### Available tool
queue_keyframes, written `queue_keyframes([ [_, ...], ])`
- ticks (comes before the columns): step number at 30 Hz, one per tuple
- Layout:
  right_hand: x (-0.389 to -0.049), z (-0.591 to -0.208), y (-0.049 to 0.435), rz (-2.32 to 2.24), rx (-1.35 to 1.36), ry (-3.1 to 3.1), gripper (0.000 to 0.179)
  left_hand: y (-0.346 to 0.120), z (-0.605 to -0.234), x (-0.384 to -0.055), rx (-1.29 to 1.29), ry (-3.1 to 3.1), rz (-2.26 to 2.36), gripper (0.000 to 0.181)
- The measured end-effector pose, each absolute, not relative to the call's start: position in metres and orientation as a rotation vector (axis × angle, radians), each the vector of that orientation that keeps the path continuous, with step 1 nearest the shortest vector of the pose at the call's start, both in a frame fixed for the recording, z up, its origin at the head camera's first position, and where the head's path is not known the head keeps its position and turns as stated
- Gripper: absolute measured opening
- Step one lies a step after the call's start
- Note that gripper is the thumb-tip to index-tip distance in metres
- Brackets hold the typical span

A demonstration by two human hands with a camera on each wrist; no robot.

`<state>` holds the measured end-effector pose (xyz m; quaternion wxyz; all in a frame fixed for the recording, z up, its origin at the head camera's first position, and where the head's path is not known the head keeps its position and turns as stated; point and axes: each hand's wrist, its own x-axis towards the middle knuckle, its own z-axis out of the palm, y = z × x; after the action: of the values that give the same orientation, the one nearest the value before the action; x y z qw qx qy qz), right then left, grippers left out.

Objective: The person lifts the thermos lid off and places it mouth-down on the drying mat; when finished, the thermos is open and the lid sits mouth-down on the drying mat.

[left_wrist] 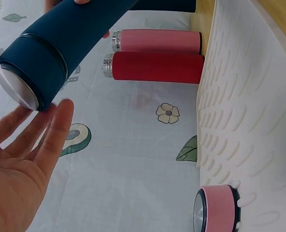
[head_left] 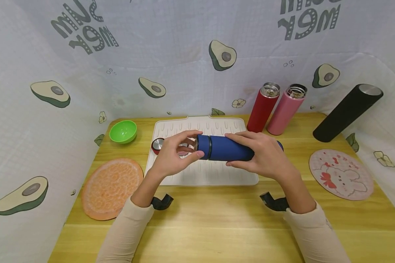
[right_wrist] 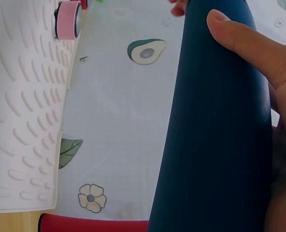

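Observation:
A blue thermos (head_left: 230, 148) is held sideways above a white ridged drying mat (head_left: 204, 177), its lid (head_left: 203, 147) pointing left. My right hand (head_left: 266, 153) grips the body from the right, thumb lying along it in the right wrist view. The fingertips and thumb of my left hand (head_left: 169, 155) pinch the lid around its edge; its shiny metal top (left_wrist: 17, 86) faces the left palm. Below, on the mat, are a red lid with a metal top (head_left: 157, 144) and a pink lid (left_wrist: 220, 208), mostly behind the left fingers in the head view.
Lidless red (head_left: 262, 111) and pink (head_left: 285, 113) thermoses stand behind the mat on the right. Farther right is a tall black thermos (head_left: 343, 115). A green bowl (head_left: 123, 132) and an orange round placemat (head_left: 113, 188) lie left; a pink rabbit placemat (head_left: 340, 175) lies right.

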<state>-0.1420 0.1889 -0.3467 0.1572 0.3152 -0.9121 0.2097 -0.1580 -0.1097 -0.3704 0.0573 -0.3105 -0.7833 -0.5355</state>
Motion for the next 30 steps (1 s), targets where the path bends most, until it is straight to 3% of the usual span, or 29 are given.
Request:
queue_keyframes([
  [5, -0.1409, -0.3457, 0.1908, 0.614, 0.897, -2.600, 0.082, -0.1112, -0.3706, -0.1594, -1.130, -2.313, -1.558, 0.075],
  [12, -0.1408, -0.3458, 0.1920, 0.621, 0.923, -2.585, 0.082, -0.1124, -0.3718, -0.1608, -1.278, -2.238, -1.611, 0.066],
  [26, -0.1405, -0.3464, 0.1909, 0.581, 0.891, -2.601, 0.082, -0.1128, -0.3719, -0.1594, -0.974, -2.440, -1.634, 0.060],
  [30, -0.1411, -0.3471, 0.1913, 0.591, 0.893, -2.598, 0.082, -0.1127, -0.3716, -0.1599, -1.000, -2.449, -1.637, 0.071],
])
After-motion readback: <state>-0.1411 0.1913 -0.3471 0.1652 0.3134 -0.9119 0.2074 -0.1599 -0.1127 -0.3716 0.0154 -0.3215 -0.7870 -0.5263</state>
